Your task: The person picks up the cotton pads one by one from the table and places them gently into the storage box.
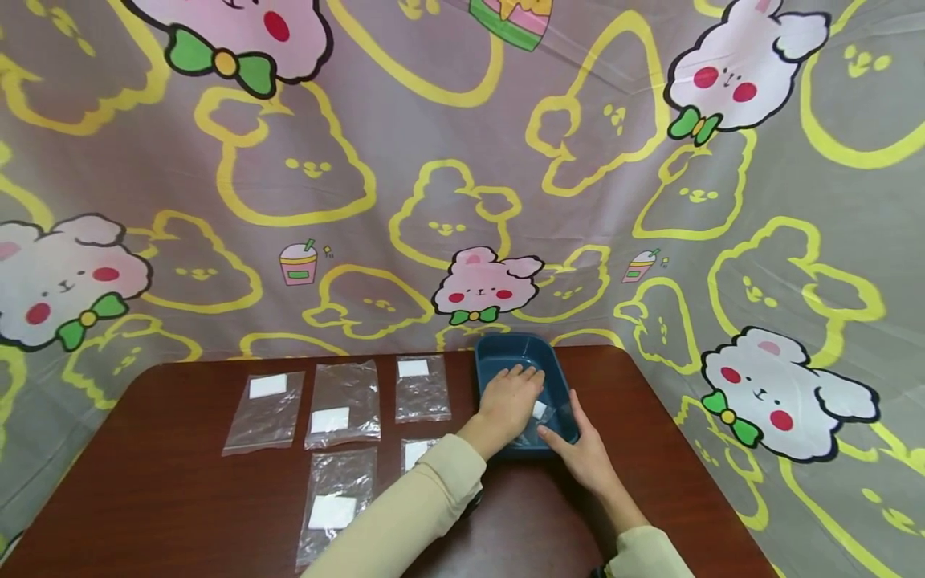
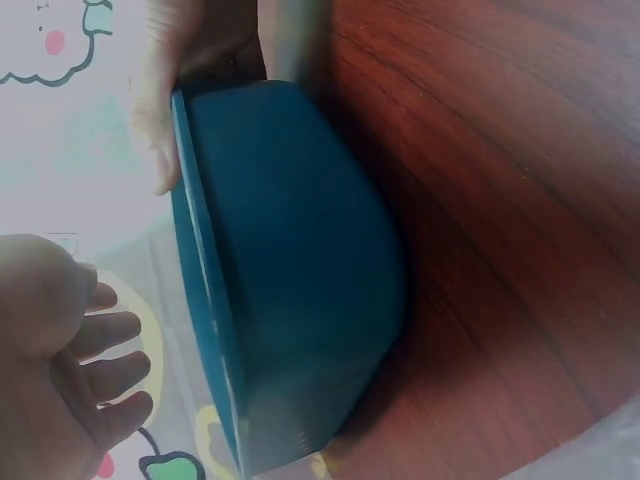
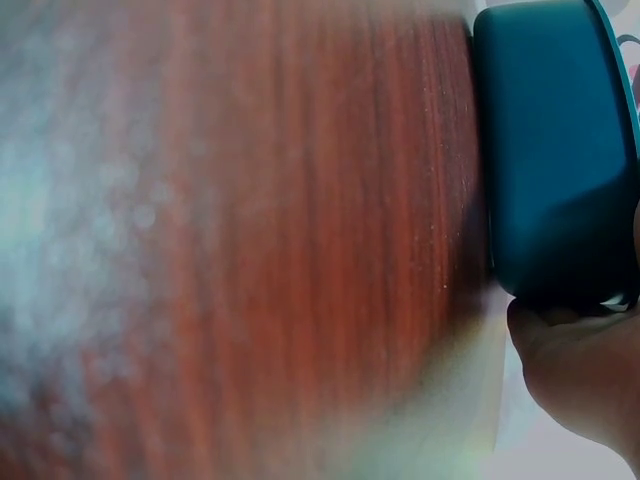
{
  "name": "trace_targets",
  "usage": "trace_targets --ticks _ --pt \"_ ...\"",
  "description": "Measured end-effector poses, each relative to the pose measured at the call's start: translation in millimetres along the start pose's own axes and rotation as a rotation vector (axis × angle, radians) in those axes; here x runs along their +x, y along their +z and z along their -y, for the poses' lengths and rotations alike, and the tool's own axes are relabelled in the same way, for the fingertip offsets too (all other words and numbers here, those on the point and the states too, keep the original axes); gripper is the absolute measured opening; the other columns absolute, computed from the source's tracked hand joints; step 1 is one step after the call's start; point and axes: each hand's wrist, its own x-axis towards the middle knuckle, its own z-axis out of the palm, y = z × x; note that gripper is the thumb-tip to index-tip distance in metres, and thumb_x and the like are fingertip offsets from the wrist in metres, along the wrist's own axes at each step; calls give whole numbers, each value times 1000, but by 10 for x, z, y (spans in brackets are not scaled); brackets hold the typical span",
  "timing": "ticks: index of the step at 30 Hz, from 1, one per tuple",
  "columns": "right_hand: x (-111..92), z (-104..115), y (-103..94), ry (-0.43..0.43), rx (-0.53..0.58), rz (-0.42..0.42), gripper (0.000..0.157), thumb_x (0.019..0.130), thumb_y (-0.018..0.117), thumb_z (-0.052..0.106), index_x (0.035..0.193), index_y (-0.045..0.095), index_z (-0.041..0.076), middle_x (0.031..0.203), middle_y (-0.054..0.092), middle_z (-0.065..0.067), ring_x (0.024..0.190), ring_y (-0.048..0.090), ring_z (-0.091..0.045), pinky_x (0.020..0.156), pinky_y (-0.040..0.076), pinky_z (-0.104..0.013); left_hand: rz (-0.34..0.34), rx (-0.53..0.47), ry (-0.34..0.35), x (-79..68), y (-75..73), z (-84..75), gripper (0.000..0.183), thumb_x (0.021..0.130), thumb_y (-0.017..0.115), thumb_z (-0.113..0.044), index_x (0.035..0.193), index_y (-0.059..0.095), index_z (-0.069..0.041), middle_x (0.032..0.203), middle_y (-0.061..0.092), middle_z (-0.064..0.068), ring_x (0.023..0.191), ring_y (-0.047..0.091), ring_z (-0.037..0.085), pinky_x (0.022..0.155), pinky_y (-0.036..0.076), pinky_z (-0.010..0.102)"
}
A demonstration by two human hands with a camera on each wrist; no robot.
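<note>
A blue plastic bin [image 1: 560, 385] stands at the back of the table. My left hand [image 1: 509, 401] reaches over its near left side, fingers fairly straight over the inside. In the left wrist view, that hand [image 2: 60, 370] shows beside the bin's rim with nothing visible in its fingers. My right hand [image 1: 588, 457] grips the bin's near right corner, thumb over the rim and fingers along the outer side. Inside the bin lies a clear plastic bag with a small white piece [image 1: 539, 409], partly hidden by the left hand.
Several clear zip bags, each with a white rectangle, lie left of the bin: one far left [image 1: 263, 413], one beside it [image 1: 347, 393], one at the back [image 1: 422, 393], one nearer [image 1: 336, 474]. Another is partly under the left sleeve. A patterned curtain [image 1: 462, 217] hangs behind the brown table [image 1: 181, 498].
</note>
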Motion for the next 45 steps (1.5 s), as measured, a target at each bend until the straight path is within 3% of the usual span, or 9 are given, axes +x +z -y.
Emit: trace_targets --ticks 8,16,24,35,45 --pt "-25 -18 -1 4 -19 -10 101 91 73 45 163 9 15 167 13 -15 151 14 -41 116 18 -67 -110 -37 52 -299 -46 64 41 107 50 -32 144 57 -16 145 56 2 136 50 21 112 41 40" --pt "-22 8 11 -4 -21 -25 102 90 75 45 163 10 17 166 16 -17 150 16 -41 117 19 -64 -263 -107 43 -837 -13 349 37 104 57 -27 137 63 -11 139 61 6 132 54 26 109 45 42" --pt "-31 5 -30 4 -40 -17 103 90 74 46 163 8 16 166 14 -17 150 14 -41 117 18 -66 -270 -202 -40 -1305 73 564 40 103 57 -28 137 62 -9 143 58 9 135 51 28 112 41 43" --pt "-18 -3 2 3 -48 -16 103 90 74 46 163 7 16 166 15 -18 150 16 -43 116 18 -66 -336 -249 -87 -1724 51 773 40 99 65 -25 134 64 -6 140 59 12 130 55 33 111 40 50" --pt "-1 -25 -3 -12 -45 -22 102 90 75 44 163 9 13 166 15 -17 150 16 -42 117 18 -65 -333 -247 -181 -2093 60 965 42 96 68 -21 134 64 -4 140 59 14 130 54 35 110 40 53"
